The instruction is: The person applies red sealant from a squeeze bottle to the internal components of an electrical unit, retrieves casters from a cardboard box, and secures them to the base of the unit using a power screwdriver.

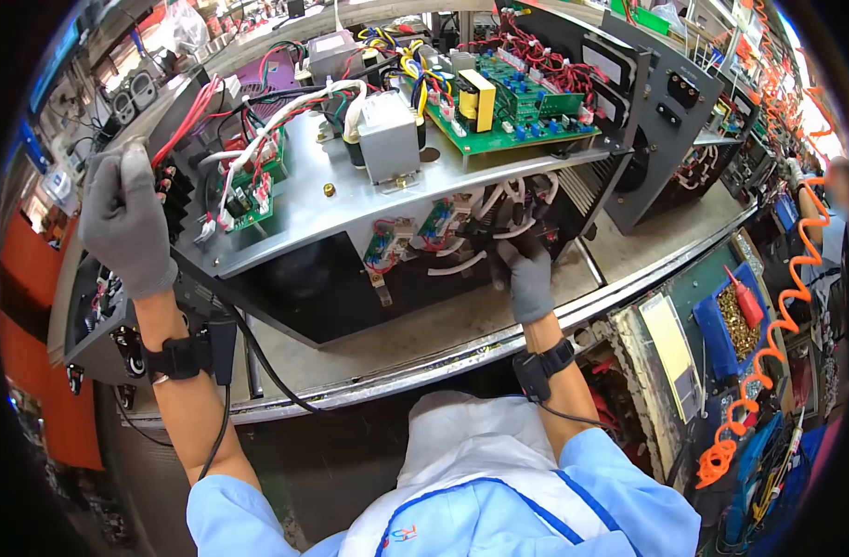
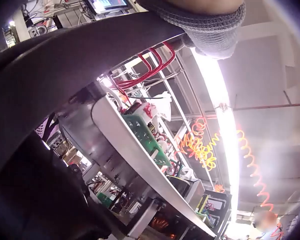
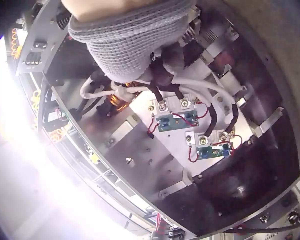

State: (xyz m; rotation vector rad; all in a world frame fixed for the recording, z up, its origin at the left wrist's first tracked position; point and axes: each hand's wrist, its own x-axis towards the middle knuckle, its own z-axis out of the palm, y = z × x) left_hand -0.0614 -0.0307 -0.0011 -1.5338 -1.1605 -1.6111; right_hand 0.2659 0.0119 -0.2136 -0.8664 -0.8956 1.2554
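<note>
My gloved left hand (image 1: pixel 127 218) has its fingers curled at the upper left edge of a black chassis (image 1: pixel 304 288); in the left wrist view the glove cuff (image 2: pixel 215 30) meets a dark panel (image 2: pixel 90 55). Through the chassis's open near side reaches my gloved right hand (image 1: pixel 528 278), its fingers among thick white cables (image 1: pixel 457 269). The right wrist view shows the glove (image 3: pixel 135 45) over white and black cables (image 3: pixel 205 85), fingertips hidden. Two small green boards (image 3: pixel 177 121) with red wires lie beside them. A larger green board (image 1: pixel 517 111) sits on the metal top plate (image 1: pixel 304 195).
Another dark unit (image 1: pixel 661 139) stands right of the chassis. Nearer, a blue bin (image 1: pixel 712 325) holds brass-coloured parts, with a red bottle (image 1: pixel 745 297) on it. An orange coiled hose (image 1: pixel 786 306) hangs at the right. A black cable (image 1: pixel 257 348) loops over the bench's front edge.
</note>
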